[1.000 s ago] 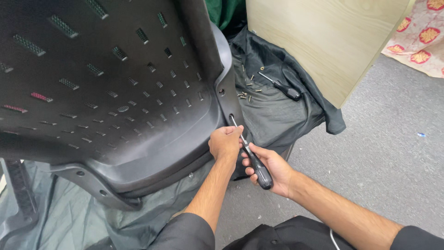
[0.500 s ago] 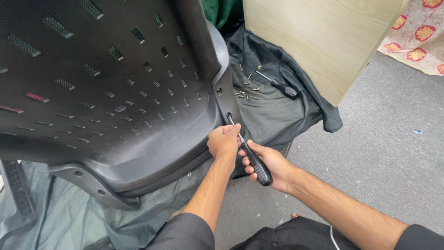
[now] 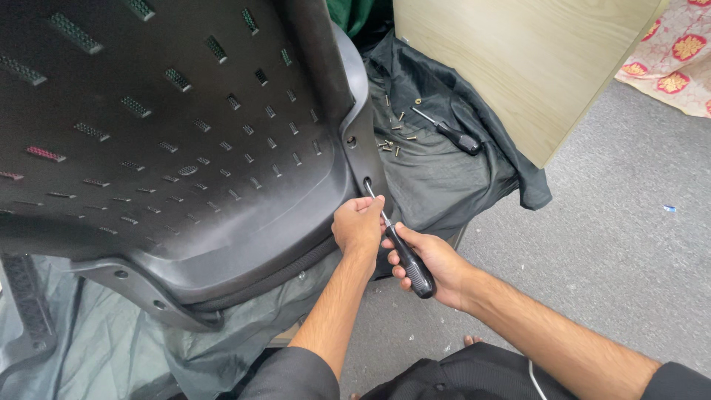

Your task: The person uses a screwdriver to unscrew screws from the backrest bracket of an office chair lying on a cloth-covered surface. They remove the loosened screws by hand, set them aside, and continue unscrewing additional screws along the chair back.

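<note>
The right hand (image 3: 437, 263) grips a black-handled screwdriver (image 3: 404, 252), its tip in a hole at the edge of the big black plastic chair shell (image 3: 222, 148). The left hand (image 3: 359, 226) pinches the metal shaft, steadying it. Turning the screw needs a straight push

I see a screwdriver (image 3: 404, 252) with a black handle and a thin bright metal shaft, tilted so its tip points up and left into a slot hole at the right edge of the black plastic chair shell (image 3: 185, 148). That shell is large, curved and perforated with small rectangular slots, lying tipped, its rim just beside the screwdriver's shaft.
</note>
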